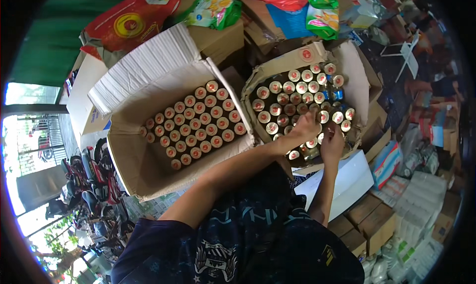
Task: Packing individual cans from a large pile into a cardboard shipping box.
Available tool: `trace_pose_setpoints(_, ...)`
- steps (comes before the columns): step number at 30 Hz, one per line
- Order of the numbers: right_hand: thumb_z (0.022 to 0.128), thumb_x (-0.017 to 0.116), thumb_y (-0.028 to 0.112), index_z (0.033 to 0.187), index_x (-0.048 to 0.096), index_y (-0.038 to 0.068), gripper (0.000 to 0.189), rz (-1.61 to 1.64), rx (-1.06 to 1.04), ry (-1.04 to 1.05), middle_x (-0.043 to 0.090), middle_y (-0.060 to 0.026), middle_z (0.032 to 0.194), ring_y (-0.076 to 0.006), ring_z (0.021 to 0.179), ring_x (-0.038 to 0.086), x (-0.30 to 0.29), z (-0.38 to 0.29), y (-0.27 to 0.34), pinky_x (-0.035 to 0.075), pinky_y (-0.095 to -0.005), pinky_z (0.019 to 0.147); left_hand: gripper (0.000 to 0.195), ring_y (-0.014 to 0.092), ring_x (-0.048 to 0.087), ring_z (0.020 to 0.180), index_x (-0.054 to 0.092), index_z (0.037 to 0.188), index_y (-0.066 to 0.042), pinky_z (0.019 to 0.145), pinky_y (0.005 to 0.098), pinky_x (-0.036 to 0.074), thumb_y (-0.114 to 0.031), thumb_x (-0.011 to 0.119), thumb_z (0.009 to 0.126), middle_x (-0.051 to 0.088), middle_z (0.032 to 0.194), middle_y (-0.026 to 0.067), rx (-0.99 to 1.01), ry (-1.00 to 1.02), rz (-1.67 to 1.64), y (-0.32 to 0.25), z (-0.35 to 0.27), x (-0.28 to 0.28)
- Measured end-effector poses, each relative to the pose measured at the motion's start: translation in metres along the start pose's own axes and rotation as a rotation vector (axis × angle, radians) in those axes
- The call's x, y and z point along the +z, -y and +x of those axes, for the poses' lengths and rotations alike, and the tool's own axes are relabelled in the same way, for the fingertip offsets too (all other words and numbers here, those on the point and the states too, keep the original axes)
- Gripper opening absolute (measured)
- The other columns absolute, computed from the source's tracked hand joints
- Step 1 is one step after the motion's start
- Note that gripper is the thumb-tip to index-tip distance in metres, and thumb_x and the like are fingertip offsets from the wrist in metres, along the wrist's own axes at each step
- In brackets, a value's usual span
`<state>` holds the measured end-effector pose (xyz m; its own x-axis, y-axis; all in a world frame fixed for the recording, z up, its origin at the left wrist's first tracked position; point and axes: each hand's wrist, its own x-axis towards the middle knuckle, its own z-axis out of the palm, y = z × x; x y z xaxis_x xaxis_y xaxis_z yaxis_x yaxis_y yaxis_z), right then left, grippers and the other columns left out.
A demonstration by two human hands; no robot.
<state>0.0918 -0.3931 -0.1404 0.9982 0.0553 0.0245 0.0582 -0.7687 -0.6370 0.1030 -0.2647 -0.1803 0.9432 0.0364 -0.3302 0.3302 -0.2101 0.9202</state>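
My left hand [307,126] reaches across into the right cardboard box [363,87], its curled fingers down among gold-capped bottles [289,87] with red marks on the caps. Close beside it, my right hand [332,142] has bent fingers near a bottle cap [337,117]. The hands hide what lies between their fingertips, so a grip cannot be made out. Blue labels show on some bottles at the box's right side, where the bottles stand less evenly. In the left cardboard box [130,165], several rows of similar gold caps [195,124] stand upright, close together.
Green snack packets [214,12] and a red bag [130,23] lie behind the boxes. A white board or lid [338,183] leans below the right box. Cartons [375,220] and wrapped packs [420,194] are stacked right; motorbikes [96,187] stand left.
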Motion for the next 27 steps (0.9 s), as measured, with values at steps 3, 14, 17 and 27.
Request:
trace_pose_setpoints(3, 0.089, 0.058, 0.012, 0.115, 0.055, -0.006, 0.032, 0.03, 0.029, 0.033, 0.063, -0.0254, 0.105, -0.0395, 0.097, 0.062, 0.015, 0.017, -0.027, 0.048, -0.0438, 0.083, 0.058, 0.04, 0.048, 0.123, 0.036, 0.138, 0.0, 0.103, 0.043, 0.04, -0.015, 0.048, 0.083, 0.051, 0.129, 0.0282, -0.022, 0.05, 0.107, 0.002, 0.018, 0.008)
trace_pose_setpoints(14, 0.083, 0.052, -0.001, 0.118, 0.055, -0.006, 0.035, 0.184, -0.098, 0.034, 0.057, -0.0286, 0.1, -0.0422, 0.085, 0.06, 0.047, 0.033, -0.064, 0.049, -0.0453, 0.077, 0.046, 0.03, 0.067, 0.098, 0.052, 0.128, 0.0, 0.081, 0.0398, 0.054, -0.011, 0.057, 0.083, 0.062, 0.115, 0.024, -0.127, 0.103, -0.134, 0.013, 0.057, 0.014)
trace_pose_setpoints(17, 0.083, 0.052, -0.003, 0.122, 0.054, -0.006, 0.039, 0.255, -0.067, 0.068, 0.06, -0.0236, 0.097, -0.0346, 0.085, 0.062, 0.047, 0.043, -0.068, 0.05, -0.0382, 0.076, 0.036, 0.025, 0.069, 0.082, 0.06, 0.116, 0.002, 0.069, 0.0381, 0.054, -0.009, 0.061, 0.081, 0.067, 0.099, 0.0214, 0.08, -0.011, -0.02, -0.006, 0.048, -0.002)
trace_pose_setpoints(27, 0.088, 0.064, 0.011, 0.126, 0.056, 0.001, 0.04, 0.709, 0.083, 0.021, 0.056, -0.0065, 0.108, -0.0155, 0.102, 0.055, 0.01, 0.017, 0.064, 0.044, -0.0281, 0.09, 0.043, 0.018, 0.062, 0.103, 0.058, 0.117, 0.002, 0.083, 0.0294, 0.053, 0.011, 0.056, 0.075, 0.062, 0.114, 0.0125, 0.355, -0.061, -0.332, -0.044, -0.005, -0.085)
